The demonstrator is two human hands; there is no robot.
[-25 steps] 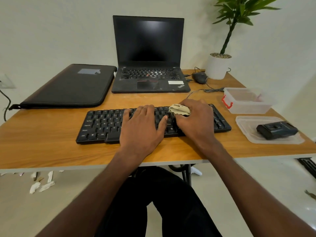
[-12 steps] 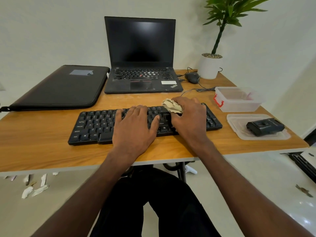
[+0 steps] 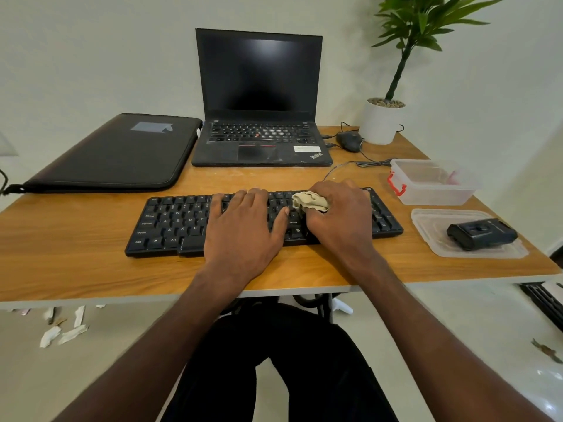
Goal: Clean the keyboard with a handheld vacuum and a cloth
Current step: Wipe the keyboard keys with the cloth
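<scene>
Though bunched, cloth (image 3: 310,201) in right hand (image 3: 338,216)

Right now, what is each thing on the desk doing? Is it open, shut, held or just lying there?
Laptop: lid open, screen dark.
Keyboard: flat on the desk, under both hands.
Cloth: bunched up, gripped by the right hand.
Left hand: fingers straight, resting on the keys.
Handheld vacuum: lying on the lid, untouched.
Plastic box: lid off.
Black case: lying flat, closed.
</scene>
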